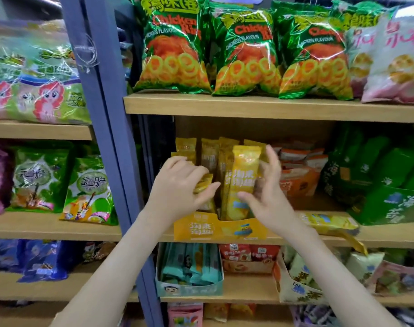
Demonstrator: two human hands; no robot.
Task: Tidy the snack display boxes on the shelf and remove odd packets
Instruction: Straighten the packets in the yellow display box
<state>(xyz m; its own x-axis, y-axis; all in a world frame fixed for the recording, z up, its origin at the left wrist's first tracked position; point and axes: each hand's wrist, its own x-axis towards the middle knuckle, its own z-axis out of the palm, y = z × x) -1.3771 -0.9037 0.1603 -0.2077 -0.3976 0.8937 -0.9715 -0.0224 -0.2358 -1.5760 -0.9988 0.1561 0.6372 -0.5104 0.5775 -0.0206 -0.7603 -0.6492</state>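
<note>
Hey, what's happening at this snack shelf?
A person is sorting the yellow display box on the middle shelf. Their left hand grips a few small yellow packets at the box's left side. Their right hand, fingers spread, is around the tall yellow packet standing upright in the box; motion blur hides whether it actually grips it. One loose yellow packet lies on the shelf to the right, outside the box.

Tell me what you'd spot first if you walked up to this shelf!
The shiny green chicken-ring bags on the top shelf jump out first. Below, in the middle, two hands work in a yellow display box: the left hand grips a crumpled packet, the right hand touches an upright yellow packet.
</note>
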